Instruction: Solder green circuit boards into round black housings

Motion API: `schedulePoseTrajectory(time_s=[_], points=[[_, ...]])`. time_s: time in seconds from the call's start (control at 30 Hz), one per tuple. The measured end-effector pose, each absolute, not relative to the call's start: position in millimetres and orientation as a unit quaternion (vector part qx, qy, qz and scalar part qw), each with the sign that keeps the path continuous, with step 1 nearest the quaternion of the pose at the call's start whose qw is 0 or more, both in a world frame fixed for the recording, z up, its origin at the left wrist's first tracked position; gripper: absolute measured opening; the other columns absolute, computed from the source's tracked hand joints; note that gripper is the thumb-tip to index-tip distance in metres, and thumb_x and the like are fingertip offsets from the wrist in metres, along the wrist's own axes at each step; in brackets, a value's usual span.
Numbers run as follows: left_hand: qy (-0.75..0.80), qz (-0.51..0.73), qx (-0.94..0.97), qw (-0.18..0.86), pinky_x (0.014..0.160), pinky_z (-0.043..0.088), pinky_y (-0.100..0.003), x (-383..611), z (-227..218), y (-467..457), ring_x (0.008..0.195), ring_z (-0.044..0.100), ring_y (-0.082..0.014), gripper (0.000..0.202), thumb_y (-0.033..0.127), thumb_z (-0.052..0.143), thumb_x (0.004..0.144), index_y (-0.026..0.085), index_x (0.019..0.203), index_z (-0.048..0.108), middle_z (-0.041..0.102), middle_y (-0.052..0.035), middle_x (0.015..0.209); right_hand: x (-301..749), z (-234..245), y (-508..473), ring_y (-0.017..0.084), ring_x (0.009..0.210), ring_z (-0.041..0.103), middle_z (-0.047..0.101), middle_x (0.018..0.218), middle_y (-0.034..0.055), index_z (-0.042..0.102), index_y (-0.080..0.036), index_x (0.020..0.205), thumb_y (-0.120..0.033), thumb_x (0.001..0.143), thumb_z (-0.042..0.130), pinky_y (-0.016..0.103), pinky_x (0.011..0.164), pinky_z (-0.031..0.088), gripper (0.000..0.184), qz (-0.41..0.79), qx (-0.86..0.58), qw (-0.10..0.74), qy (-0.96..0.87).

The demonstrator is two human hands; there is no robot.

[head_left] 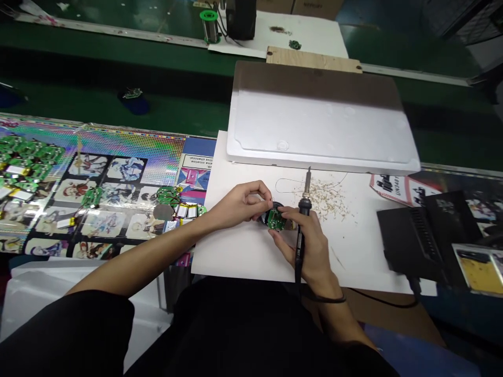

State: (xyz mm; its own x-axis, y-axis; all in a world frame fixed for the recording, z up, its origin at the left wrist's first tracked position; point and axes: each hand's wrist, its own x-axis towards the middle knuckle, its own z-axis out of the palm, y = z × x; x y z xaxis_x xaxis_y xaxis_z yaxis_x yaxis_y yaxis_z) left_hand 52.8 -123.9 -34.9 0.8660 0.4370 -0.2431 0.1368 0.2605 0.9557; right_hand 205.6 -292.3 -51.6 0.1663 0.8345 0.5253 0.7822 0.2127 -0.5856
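Observation:
A small green circuit board [276,220] is held between my hands above the white sheet, with a round dark piece under or beside it. My left hand [244,203] is closed in a pinch at the board's left upper edge; what its fingertips grip is too small to make out. Held in my right hand [312,238] is a soldering iron [299,242], its tip pointing away from me. The thumb and fingertips of that same hand also touch the board's right side. A thin loop of solder wire [285,180] lies just beyond.
Small yellowish bits [328,199] are scattered on the white sheet [236,256]. A white foam lid [314,120] stands behind. To the left lie several circuit boards [37,157] with battery cells; a black soldering station [411,243] sits right. A solder spool [210,26] stands at the back.

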Motion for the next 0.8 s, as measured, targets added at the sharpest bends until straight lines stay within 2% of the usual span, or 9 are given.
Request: schedulePoseTrajectory(time_s=[0.17,0.3,0.43,0.53,0.7,0.8], points=[[0.21,0.095,0.579,0.782,0.054,0.034,-0.019,51,-33,-123,0.056,0.047,-0.006,0.034,0.041,0.085,0.089,0.016,0.095,0.062,0.057,0.0059,0.068,209,-56,-289,0.029,0.107,0.069,0.076,0.125,0.0154,0.059,-0.021,0.125,-0.015,0.092,0.083,0.048,0.09,0.06,0.041,0.019,-0.61,0.424,-0.669],[0.205,0.08,0.571,0.791,0.057,0.034,-0.02,51,-36,-119,0.06,0.047,-0.0062,0.04,0.046,0.089,0.086,0.015,0.092,0.065,0.059,0.0045,0.071,211,-57,-288,0.029,0.108,0.07,0.078,0.114,0.0117,0.059,-0.022,0.121,-0.01,0.092,0.082,0.048,0.092,0.059,0.039,0.017,-0.588,0.436,-0.681],[0.173,0.068,0.561,0.807,0.069,0.043,-0.021,50,-38,-114,0.074,0.058,-0.008,0.037,0.044,0.087,0.089,0.014,0.094,0.068,0.067,-0.0004,0.086,212,-60,-287,0.03,0.11,0.069,0.078,0.115,0.0109,0.06,-0.024,0.121,-0.012,0.092,0.082,0.05,0.093,0.059,0.038,0.005,-0.598,0.42,-0.683],[0.172,0.077,0.563,0.804,0.079,0.047,-0.024,50,-40,-113,0.083,0.064,-0.0107,0.036,0.044,0.088,0.089,0.014,0.096,0.069,0.069,-0.0019,0.091,214,-61,-287,0.03,0.112,0.069,0.078,0.117,0.0108,0.06,-0.024,0.122,-0.012,0.093,0.082,0.051,0.095,0.059,0.039,-0.002,-0.608,0.425,-0.671],[0.197,0.094,0.601,0.769,0.078,0.049,-0.026,50,-43,-115,0.08,0.064,-0.0125,0.036,0.048,0.085,0.09,0.015,0.099,0.072,0.069,-0.0023,0.088,213,-58,-288,0.03,0.117,0.069,0.075,0.126,0.0124,0.058,-0.025,0.123,-0.013,0.093,0.08,0.054,0.099,0.058,0.039,0.059,-0.607,0.468,-0.639],[0.194,0.107,0.599,0.77,0.079,0.05,-0.026,52,-44,-117,0.083,0.066,-0.0132,0.037,0.048,0.087,0.089,0.015,0.098,0.073,0.072,-0.0037,0.091,209,-53,-284,0.028,0.112,0.071,0.076,0.117,0.0092,0.057,-0.027,0.118,-0.007,0.094,0.074,0.053,0.096,0.059,0.035,0.065,-0.594,0.527,-0.604]])
